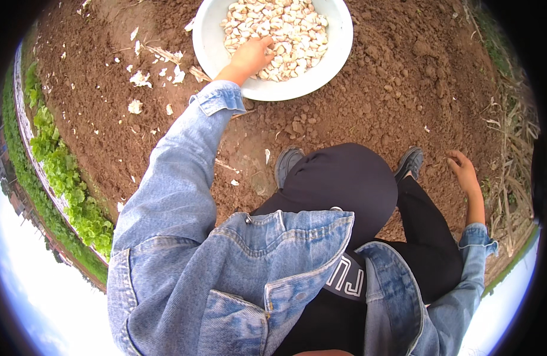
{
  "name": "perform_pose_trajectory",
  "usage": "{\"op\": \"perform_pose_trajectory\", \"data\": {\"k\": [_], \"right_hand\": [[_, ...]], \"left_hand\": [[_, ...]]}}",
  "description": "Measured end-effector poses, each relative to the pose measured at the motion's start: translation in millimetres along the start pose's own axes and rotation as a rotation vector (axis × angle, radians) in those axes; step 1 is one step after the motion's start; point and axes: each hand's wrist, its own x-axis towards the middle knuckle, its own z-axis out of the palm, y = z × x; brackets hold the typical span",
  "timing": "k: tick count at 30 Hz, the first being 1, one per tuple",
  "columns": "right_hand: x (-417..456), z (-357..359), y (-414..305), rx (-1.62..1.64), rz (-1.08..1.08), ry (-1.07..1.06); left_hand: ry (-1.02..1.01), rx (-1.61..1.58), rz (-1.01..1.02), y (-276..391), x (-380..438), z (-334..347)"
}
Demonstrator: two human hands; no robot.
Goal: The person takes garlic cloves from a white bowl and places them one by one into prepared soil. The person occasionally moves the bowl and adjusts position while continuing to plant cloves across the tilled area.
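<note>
A white bowl (pixel 340 58) sits on the soil in front of me, with a heap of garlic cloves (pixel 295 31) inside. My left hand (pixel 251 55) reaches over the bowl's near left rim, its fingers down among the cloves. Whether any clove is pinched between those fingertips is hidden. Off to the right, beyond my shoe, my right hand (pixel 464 171) hangs low over the ground. Its fingers are loosely bent, the thumb stands apart, and no object shows in it.
Brown tilled soil (pixel 380 102) surrounds the bowl. Garlic skins (pixel 141 79) and dry stalks (pixel 164 54) litter the left side. Leafy green plants (pixel 55 151) line the left edge; dry straw (pixel 516 147) lies along the right. My shoes (pixel 287 164) stand near the bowl.
</note>
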Motion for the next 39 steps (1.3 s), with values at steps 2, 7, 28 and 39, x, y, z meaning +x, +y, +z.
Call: {"op": "perform_pose_trajectory", "data": {"k": [2, 7, 28, 39], "right_hand": [[1.5, 0.3, -1.1, 0.000, -0.008, -0.002], [6.3, -0.4, 6.2, 0.015, -0.019, -0.009], [5.5, 0.5, 2.8, 0.006, -0.016, -0.026], [4.1, 0.0, 11.3, 0.074, -0.014, -0.021]], "left_hand": [[-0.008, 0.021, 0.014, -3.5, 1.1, 1.4], [-0.017, -0.007, -0.007, -3.6, 2.9, 2.9], [-0.196, 0.036, 0.176, 18.5, -9.3, 24.5], [-0.442, -1.265, -0.320, 8.7, -13.7, -24.7]]}}
